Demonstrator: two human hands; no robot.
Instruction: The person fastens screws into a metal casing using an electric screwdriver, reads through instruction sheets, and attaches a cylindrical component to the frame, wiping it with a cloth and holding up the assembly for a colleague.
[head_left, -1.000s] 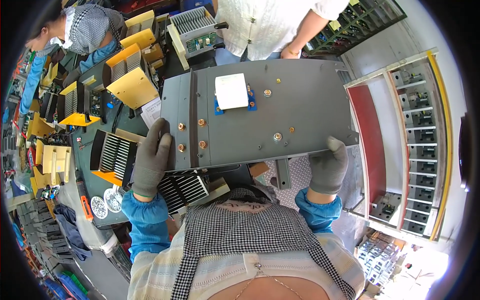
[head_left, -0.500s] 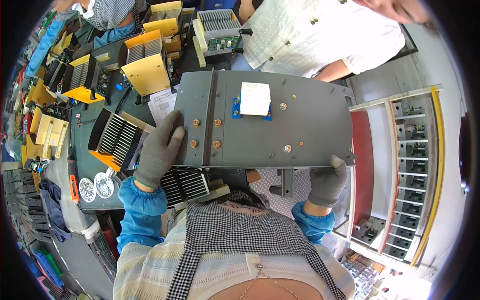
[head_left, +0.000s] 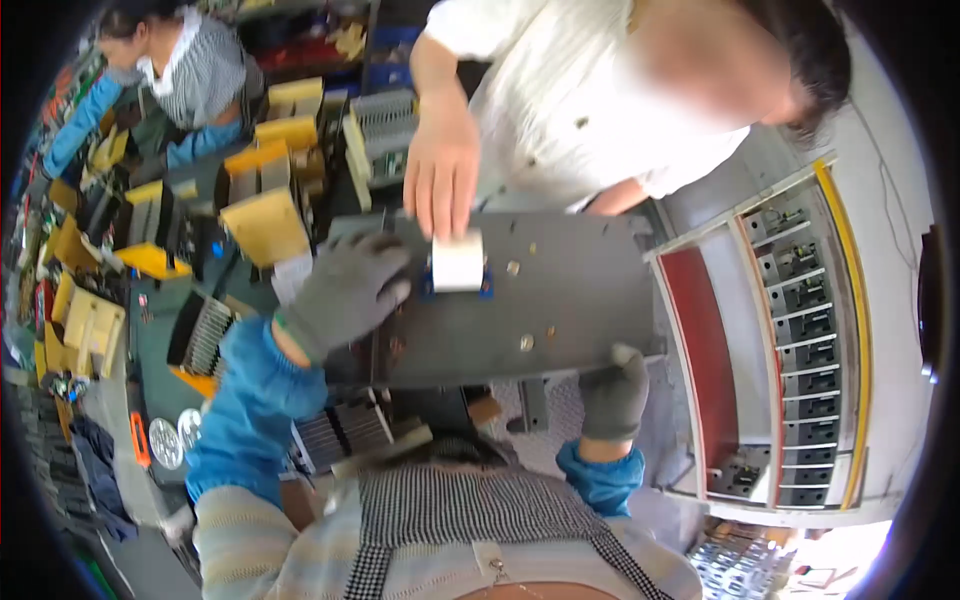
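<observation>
A flat dark grey metal panel (head_left: 590, 290) lies in front of me, with screws and a blue-based white block (head_left: 458, 266) on its face. My left hand (head_left: 350, 290), in a grey glove, is over the panel's left part, thumb and fingers apart; whether it touches the surface is unclear. With a matching glove, my right hand (head_left: 615, 392) grips the near right edge, thumb on top and the other fingers mostly hidden. From the far side, a co-worker's bare hand (head_left: 443, 165) reaches down to the white block, fingertips at its upper edge.
Several yellow-sided units with grey fins (head_left: 265, 215) crowd the green bench at left. Below the panel are a finned heatsink (head_left: 345, 432) and a grey bracket (head_left: 533, 405). An orange-handled tool (head_left: 139, 440) lies left. A white rack (head_left: 775, 350) stands at right.
My left hand has left the panel's left edge and moved in over its face. The co-worker's hand has come to the white block. The panel appears lower and farther left in view.
</observation>
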